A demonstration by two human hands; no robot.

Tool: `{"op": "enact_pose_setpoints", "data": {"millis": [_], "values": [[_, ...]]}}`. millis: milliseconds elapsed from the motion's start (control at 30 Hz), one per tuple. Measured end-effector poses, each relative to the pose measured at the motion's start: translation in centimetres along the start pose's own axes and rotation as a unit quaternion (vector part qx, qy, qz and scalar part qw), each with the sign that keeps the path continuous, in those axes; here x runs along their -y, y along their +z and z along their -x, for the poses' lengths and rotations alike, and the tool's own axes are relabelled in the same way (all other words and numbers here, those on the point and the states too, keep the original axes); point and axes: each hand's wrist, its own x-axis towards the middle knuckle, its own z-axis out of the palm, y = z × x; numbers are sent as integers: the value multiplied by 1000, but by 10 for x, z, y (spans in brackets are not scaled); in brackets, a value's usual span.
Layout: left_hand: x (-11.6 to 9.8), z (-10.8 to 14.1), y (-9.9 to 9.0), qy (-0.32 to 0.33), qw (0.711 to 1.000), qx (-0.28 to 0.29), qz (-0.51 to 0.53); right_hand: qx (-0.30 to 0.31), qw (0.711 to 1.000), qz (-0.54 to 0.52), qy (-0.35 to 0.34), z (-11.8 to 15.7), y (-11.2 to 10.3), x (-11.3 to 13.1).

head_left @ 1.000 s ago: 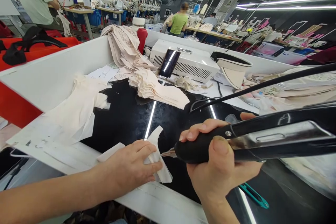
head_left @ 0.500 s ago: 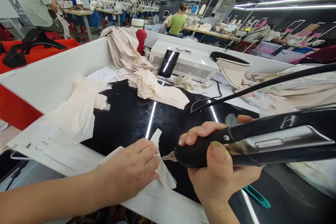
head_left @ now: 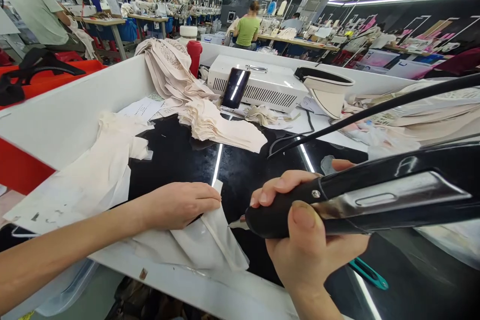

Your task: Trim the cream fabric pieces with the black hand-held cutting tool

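Observation:
My left hand (head_left: 182, 205) pinches the upper edge of a pale fabric piece (head_left: 202, 242), its fingers closed together. The cloth spreads down from there to the white front edge of the table. My right hand (head_left: 309, 247) is wrapped around a black handheld tool (head_left: 277, 215) with a silver strip along its side and a short pointed metal tip (head_left: 239, 223). That tip points left, close to the fabric's right edge; I cannot tell whether they touch. The tool's body runs off the right side of the view.
On the black tabletop (head_left: 176, 160) lies a stack of cut fabric (head_left: 225, 130), with more cloth (head_left: 97, 160) at left. Behind stand a phone (head_left: 235, 87), a white vented box (head_left: 258, 82) and a red bottle (head_left: 194, 57). A black cable (head_left: 360, 115) arches at right, above teal snips (head_left: 369, 274).
My left hand has shifted left and up, and more of the fabric now lies spread out below it. My right hand keeps the tool in nearly the same place.

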Motion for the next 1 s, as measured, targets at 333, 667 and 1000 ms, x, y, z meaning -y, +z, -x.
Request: {"op": "enact_pose_setpoints", "data": {"millis": [333, 667, 1000], "values": [[-2, 5, -9, 43, 998, 34, -28, -2, 1000, 13, 2, 0, -2, 1], [-8, 4, -6, 36, 998, 10, -48, -19, 999, 9, 33, -8, 3, 3], [-13, 2, -3, 29, 999, 21, -25, -20, 999, 28, 26, -10, 7, 0]]}}
